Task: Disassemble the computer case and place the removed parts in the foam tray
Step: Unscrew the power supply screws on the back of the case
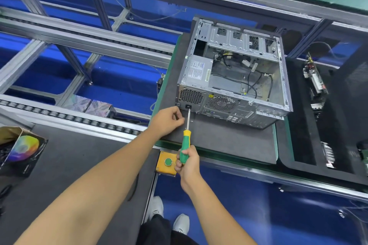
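at six o'clock of the computer case (235,77), the right grip (188,162) clasps a screwdriver (186,141), tip at the case's rear; the left grip (167,120), fingers curled, pinches its shaft.

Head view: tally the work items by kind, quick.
Computer case: 1
Screwdriver: 1
Foam tray: 1
Loose screw on mat: 1
Yellow button box: 1
Total: 5

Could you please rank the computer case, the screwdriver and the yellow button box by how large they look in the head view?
1. Computer case, clearly largest.
2. Screwdriver, long but thin.
3. Yellow button box, partly hidden by the right hand, so its rank below the screwdriver is unsure.
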Motion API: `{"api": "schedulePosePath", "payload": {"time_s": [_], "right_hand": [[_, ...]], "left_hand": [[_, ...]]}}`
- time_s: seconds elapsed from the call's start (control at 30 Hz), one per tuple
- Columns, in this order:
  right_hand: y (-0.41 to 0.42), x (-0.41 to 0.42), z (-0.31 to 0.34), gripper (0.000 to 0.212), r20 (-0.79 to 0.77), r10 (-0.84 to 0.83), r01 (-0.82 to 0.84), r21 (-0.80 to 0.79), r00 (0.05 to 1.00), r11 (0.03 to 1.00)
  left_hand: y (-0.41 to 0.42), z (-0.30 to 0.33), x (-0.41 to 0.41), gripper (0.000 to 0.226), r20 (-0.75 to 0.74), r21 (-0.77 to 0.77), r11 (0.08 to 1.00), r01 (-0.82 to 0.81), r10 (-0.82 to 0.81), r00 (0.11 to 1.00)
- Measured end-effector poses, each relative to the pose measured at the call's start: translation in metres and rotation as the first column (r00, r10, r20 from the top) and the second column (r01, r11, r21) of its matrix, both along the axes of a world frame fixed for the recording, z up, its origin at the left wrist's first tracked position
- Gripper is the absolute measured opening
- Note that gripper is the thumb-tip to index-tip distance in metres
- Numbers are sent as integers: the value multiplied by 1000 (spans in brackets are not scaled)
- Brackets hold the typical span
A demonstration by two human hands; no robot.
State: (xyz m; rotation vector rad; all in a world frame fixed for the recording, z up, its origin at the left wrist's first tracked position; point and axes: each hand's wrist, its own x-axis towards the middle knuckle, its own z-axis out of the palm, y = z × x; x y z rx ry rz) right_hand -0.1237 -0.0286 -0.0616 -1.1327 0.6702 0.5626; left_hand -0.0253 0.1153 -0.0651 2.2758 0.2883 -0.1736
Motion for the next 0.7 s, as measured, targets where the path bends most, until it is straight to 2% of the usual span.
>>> {"api": "schedulePosePath", "payload": {"time_s": [0.03, 0.1, 0.2, 0.3, 0.43, 0.57, 0.7], "right_hand": [[-2, 0, -1, 11, 2, -7, 7, -6, 1000, 1000], [-6, -1, -3, 10, 1, -20, 20, -14, 1000, 1000], [-12, 0, -4, 8, 0, -23, 23, -43, 1000, 999], [-19, 5, -3, 9, 10, -32, 32, -102, 999, 994], [-34, 14, -1, 15, 46, -35, 45, -223, 998, 974], [-46, 20, -3, 20, 74, -29, 49, -288, 997, 956], [-53, 24, -8, 21, 84, -14, 42, -342, 996, 939]], "left_hand": [[1, 0, -2, 17, 1, 144, 987, 74, -75, 997], [0, -1, -6, 20, 5, 242, 959, 148, -154, 988], [-1, -7, -9, 20, 96, 165, 973, 162, -180, 979], [4, -14, -15, 36, 204, 38, 971, 234, -237, 950], [10, -17, -19, 60, 232, 77, 944, 320, -329, 915], [2, -12, -18, 57, 255, 134, 942, 307, -332, 908], [-9, -6, -10, 48, 196, 187, 930, 317, -352, 915]]}}
